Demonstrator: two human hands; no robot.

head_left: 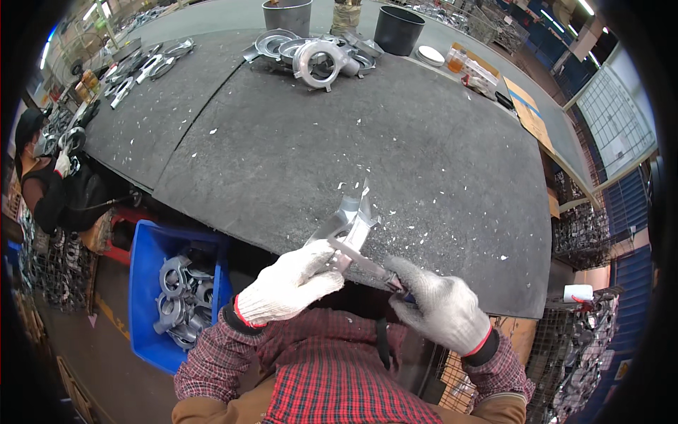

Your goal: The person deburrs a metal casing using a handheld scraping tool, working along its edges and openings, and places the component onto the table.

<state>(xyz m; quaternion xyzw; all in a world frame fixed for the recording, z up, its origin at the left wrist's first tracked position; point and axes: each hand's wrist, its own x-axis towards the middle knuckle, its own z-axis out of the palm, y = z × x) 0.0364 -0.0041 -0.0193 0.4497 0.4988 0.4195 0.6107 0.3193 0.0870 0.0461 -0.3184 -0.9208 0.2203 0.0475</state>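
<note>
My left hand [289, 283], in a white knit glove, grips a silvery metal casting [361, 230] at the table's near edge. The casting is a curved, ring-like part tilted up from the dark table top [282, 155]. My right hand [452, 307], also gloved, is closed around the handle end of a flat metal file [364, 265]. Its grey blade slants up and left, lying against the casting close to my left fingers. My left fingertips hide part of the casting, and my right fingers cover most of the handle.
A blue bin [141, 304] holding ring castings stands left below the table. More castings [321, 63] are heaped at the far edge near black buckets [399, 30]. Pale shavings dot the table. Another person [53, 177] works at far left. Wire cages [579, 353] stand at right.
</note>
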